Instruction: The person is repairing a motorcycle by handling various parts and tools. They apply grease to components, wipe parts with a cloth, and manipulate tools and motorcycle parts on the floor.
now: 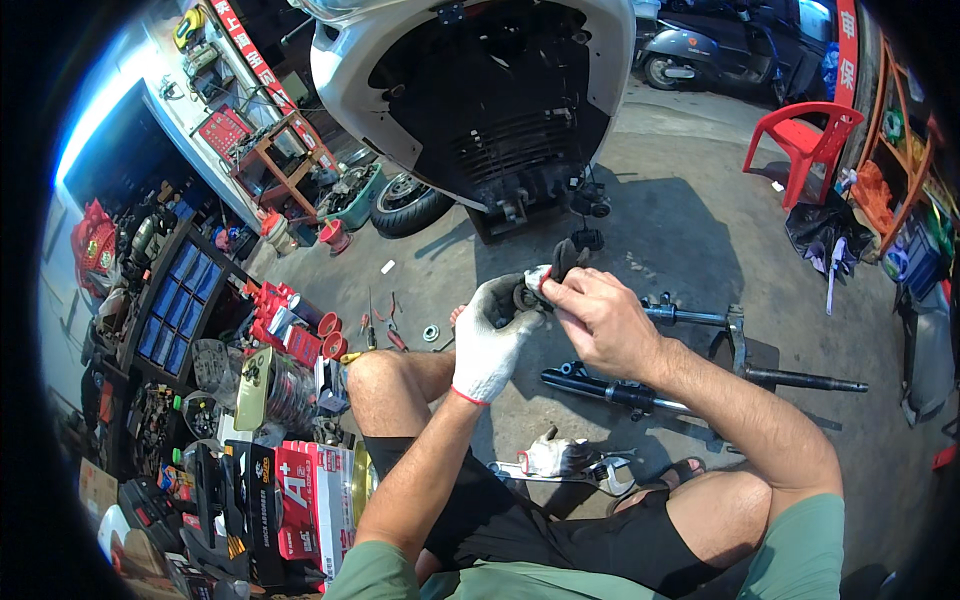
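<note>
My left hand wears a white work glove with dark-coated fingers. Its fingers curl around a small dark ring-shaped part, partly covered by the glove. My bare right hand pinches a dark-and-white piece of fabric with a red edge, which looks like a work glove, against that part. Below them on the floor is another white-and-dark work glove, lying over tools beside an adjustable wrench. To the right lie front fork legs and a fork steering stem.
A white scooter body stands ahead, its front opened. Near my left knee lie pliers and a metal ring. A wheel rests farther back. Boxes crowd the left; a red chair stands at the right.
</note>
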`<state>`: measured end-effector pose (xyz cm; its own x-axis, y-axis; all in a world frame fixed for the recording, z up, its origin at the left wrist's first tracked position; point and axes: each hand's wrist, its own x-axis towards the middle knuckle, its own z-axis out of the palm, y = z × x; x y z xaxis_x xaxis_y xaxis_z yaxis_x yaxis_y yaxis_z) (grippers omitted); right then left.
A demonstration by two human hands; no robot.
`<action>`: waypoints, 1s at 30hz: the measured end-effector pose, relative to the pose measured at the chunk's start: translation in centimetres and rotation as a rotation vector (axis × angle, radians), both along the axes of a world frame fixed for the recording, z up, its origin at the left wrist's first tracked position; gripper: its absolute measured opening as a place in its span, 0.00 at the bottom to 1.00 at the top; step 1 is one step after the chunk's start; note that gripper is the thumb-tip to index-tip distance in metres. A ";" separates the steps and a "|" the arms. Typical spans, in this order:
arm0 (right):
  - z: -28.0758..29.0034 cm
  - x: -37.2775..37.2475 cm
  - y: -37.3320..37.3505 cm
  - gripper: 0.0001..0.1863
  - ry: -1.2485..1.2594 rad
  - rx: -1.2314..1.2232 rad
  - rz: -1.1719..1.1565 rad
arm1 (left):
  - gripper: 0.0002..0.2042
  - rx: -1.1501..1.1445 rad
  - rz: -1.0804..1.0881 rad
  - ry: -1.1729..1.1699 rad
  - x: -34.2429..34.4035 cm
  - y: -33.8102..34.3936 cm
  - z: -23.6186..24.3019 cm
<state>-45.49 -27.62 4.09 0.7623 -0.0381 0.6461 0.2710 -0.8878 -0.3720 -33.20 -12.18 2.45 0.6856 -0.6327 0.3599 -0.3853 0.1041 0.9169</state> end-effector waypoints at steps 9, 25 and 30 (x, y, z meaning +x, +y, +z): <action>-0.7 0.3 0.1 0.16 0.059 0.112 0.066 | 0.21 -0.099 -0.033 0.201 -1.1 -0.3 -0.7; -1.1 0.8 -0.8 0.14 0.186 0.543 0.272 | 0.27 -0.185 -0.089 0.287 -0.4 -0.6 -3.1; -0.8 0.9 -0.7 0.14 0.333 0.763 0.147 | 0.22 -0.100 -0.084 0.201 -0.4 -0.7 -3.1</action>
<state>-44.58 -28.29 3.29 0.9396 -0.2581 0.2246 0.1345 -0.3249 -0.9361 -33.56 -12.92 -0.69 0.6962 -0.6586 0.2856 -0.1825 0.2225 0.9577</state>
